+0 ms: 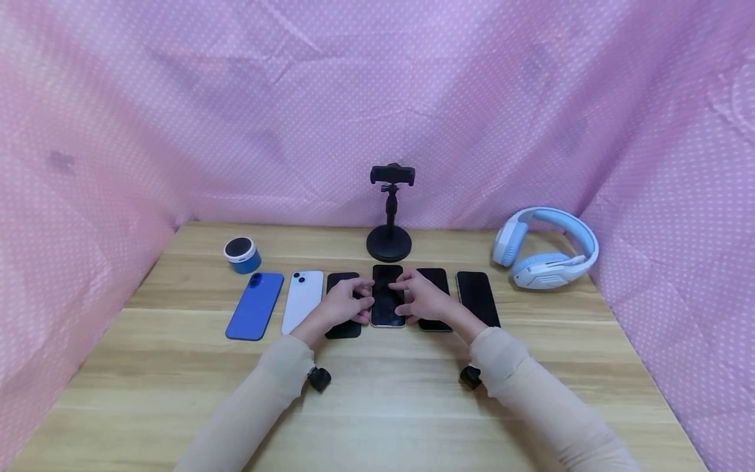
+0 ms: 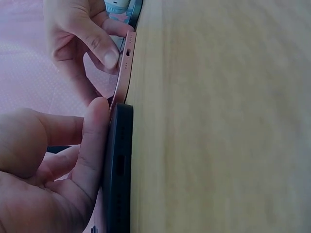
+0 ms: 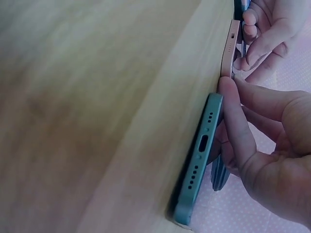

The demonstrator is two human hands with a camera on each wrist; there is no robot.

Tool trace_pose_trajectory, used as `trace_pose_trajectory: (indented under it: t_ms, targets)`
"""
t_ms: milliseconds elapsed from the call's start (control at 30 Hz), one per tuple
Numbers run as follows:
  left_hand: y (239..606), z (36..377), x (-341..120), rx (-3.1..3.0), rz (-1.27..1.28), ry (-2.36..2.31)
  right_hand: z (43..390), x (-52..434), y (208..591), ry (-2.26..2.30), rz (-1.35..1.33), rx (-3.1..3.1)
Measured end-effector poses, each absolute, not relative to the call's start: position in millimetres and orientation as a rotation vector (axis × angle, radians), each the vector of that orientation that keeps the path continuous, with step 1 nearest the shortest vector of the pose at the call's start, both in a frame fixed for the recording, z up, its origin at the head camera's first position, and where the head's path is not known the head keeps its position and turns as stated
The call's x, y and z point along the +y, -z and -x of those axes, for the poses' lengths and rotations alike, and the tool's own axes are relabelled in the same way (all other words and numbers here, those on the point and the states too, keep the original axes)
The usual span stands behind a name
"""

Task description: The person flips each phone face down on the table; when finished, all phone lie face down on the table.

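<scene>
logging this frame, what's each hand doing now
Left hand: pinching the middle phone.
Right hand: pinching the same phone.

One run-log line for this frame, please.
hands: left hand and right hand pinch middle pink-edged black-screen phone | place: wooden table, phone row | stand: black phone stand empty

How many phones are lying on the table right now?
6, in one row: blue phone far left, white phone, black phone under the left hand, middle phone, one under the right hand, rightmost phone.

Head view looks down from before the counter (image 1: 377,406); both wrist views sit close at its surface, sharing the middle phone (image 1: 387,296).
</scene>
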State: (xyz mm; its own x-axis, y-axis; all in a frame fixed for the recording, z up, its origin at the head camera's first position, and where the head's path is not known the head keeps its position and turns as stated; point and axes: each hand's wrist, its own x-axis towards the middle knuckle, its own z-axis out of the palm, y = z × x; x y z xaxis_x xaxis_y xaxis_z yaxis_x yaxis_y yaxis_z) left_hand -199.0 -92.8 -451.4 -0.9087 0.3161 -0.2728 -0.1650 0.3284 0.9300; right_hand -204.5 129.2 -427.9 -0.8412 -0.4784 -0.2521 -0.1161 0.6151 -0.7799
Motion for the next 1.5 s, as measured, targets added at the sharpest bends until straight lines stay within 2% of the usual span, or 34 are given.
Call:
trace_pose_trajectory:
  t_ms: [367,500,633,800,1067,1500]
  targets:
    - [451.7,196.3,-96.6,2.129,-0.196,-1.657,201.9,129.0,428.9,1.063,0.519,2.442]
    - [449.3,195.7,-104.1,2.105,-0.254,-1.692,197.6,126.6,428.0,0.961,0.657,2.591]
    - [443.2,191.7,-113.3,2.204,-0.402,-1.735,189.9,121.3,425.7,0.932,0.822,2.788]
    - [436.4,185.8,-124.9,2.491,-0.576,-1.696,184.6,107.1,423.2,1.224,0.902,2.710]
    - [437.1,176.7,-142.3,2.639,-0.457,-1.518,186.3,82.9,428.2,1.574,0.660,2.308]
    - [436.6,177.6,-154.5,2.358,-0.253,-1.688,192.8,52.7,436.6,1.634,0.403,2.147]
